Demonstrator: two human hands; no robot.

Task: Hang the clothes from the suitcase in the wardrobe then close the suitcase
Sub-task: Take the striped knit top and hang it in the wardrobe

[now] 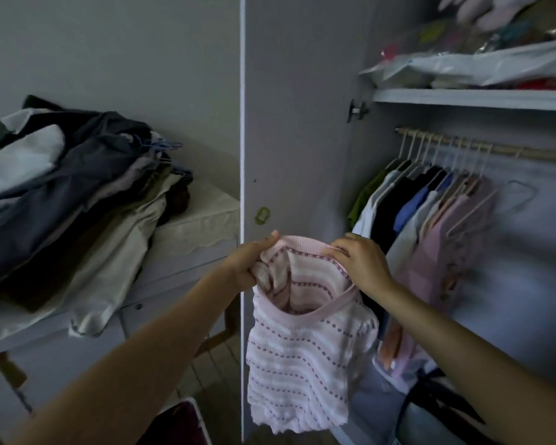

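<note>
Now holding a pink knit top (297,345) up by its neckline, just left of the wardrobe rail (495,148).

Left hand (249,261) and right hand (363,261) each pinching the ribbed collar, fingers curled round soft, wavy knit with dotted mauve stripes. Best to keep the neck spread wide, reach for the bare wire hanger (511,195) under the rail, then slip it in without stretching the loose weave.
</note>
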